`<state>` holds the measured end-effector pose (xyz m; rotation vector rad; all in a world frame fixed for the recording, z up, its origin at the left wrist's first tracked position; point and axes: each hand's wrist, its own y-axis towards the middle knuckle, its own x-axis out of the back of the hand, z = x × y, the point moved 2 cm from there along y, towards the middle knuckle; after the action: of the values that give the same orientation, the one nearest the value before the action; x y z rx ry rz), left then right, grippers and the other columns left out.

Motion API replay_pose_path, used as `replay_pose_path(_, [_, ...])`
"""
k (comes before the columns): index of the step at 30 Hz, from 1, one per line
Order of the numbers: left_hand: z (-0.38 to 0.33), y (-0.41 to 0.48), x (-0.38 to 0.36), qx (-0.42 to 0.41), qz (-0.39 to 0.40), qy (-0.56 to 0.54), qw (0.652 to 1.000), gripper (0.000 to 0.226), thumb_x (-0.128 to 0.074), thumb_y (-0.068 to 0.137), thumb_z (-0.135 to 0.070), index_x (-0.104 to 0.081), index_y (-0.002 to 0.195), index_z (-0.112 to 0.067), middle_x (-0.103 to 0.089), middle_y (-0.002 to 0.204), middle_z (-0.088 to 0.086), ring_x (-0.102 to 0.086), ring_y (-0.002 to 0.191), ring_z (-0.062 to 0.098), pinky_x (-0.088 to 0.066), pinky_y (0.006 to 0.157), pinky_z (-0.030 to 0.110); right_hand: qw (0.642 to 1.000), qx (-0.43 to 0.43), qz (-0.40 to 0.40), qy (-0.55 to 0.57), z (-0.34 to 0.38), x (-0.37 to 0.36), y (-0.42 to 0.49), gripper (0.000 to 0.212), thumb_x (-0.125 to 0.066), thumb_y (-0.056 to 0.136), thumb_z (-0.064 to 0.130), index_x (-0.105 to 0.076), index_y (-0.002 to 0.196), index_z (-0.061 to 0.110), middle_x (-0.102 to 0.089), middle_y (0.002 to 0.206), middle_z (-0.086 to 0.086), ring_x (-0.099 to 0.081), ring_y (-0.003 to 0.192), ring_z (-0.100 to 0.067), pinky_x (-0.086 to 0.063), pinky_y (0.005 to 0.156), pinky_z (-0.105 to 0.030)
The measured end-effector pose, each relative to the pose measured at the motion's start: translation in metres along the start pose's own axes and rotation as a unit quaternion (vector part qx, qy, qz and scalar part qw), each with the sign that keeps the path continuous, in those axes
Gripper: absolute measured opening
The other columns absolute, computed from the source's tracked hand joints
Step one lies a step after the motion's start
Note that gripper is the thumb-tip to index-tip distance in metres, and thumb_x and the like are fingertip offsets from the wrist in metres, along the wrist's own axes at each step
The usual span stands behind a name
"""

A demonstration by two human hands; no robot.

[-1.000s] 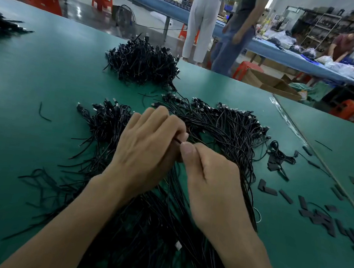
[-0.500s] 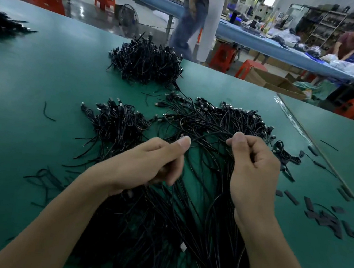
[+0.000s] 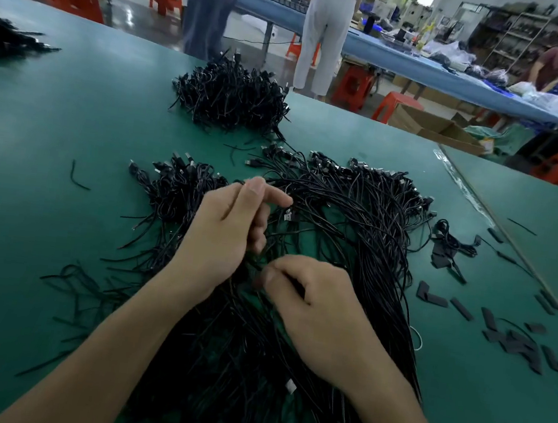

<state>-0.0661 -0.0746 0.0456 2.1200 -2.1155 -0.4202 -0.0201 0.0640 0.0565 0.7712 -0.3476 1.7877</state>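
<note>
Cables (image 3: 355, 227): loose black sheaf lying under both hands, fanning beyond them.
Left hand (image 3: 230, 230): thumb and curled fingers pinch its strands.
Right hand (image 3: 315, 306): curled, nipping a strand just below the left.
Doing it well: I'd draw one lead out slowly so the plugs don't snag.
Table (image 3: 73, 111): green, with a heap (image 3: 231, 101) beyond the hands and black strips (image 3: 513, 339) to their right.
Room: workshop, people (image 3: 325, 32) standing at a blue bench (image 3: 409, 59).

The right hand (image 3: 321, 317) has dropped from the far right to the near side of the left hand (image 3: 223, 229) (itself now farther off), pinching into the black cables (image 3: 366, 228).
</note>
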Motion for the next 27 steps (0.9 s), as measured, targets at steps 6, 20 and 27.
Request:
replay_pose_path(6, [-0.006,-0.01,-0.011,0.018,0.124,0.142,0.982,0.052,-0.038,0.104,-0.039,-0.067,0.072,-0.01,-0.062,0.056,0.002,-0.057,0.045,0.014,-0.044,0.047,0.021,0.99,0.026,-0.125,0.058,0.003,0.022,0.008,0.02,-0.064,0.094,0.029,-0.069,0.076,0.022,-0.06,0.062,0.01,-0.049,0.053,-0.003,-0.039,0.05,-0.014])
replay_pose_path(20, [-0.028,-0.012,-0.004,0.134,0.238,-0.366,0.89,0.045,-0.042,0.099,-0.041,-0.066,0.069,-0.018,-0.043,0.054,-0.011,-0.039,0.042,0.0,-0.036,0.037,0.013,0.991,-0.026,-0.059,0.118,-0.003,0.01,0.004,0.039,-0.043,0.092,0.057,-0.065,0.069,0.034,-0.037,0.052,0.009,-0.028,0.047,-0.009,-0.022,0.045,-0.027])
replay_pose_path(27, [-0.013,-0.004,-0.004,-0.026,0.048,-0.096,0.994,0.041,-0.04,0.097,-0.035,-0.067,0.116,-0.011,-0.076,0.103,0.005,-0.071,0.102,0.018,-0.056,0.085,0.024,0.998,0.029,-0.019,0.043,0.011,0.012,-0.001,0.033,-0.054,0.101,0.023,-0.058,0.069,0.016,-0.047,0.055,0.01,-0.036,0.048,-0.005,-0.029,0.045,-0.019])
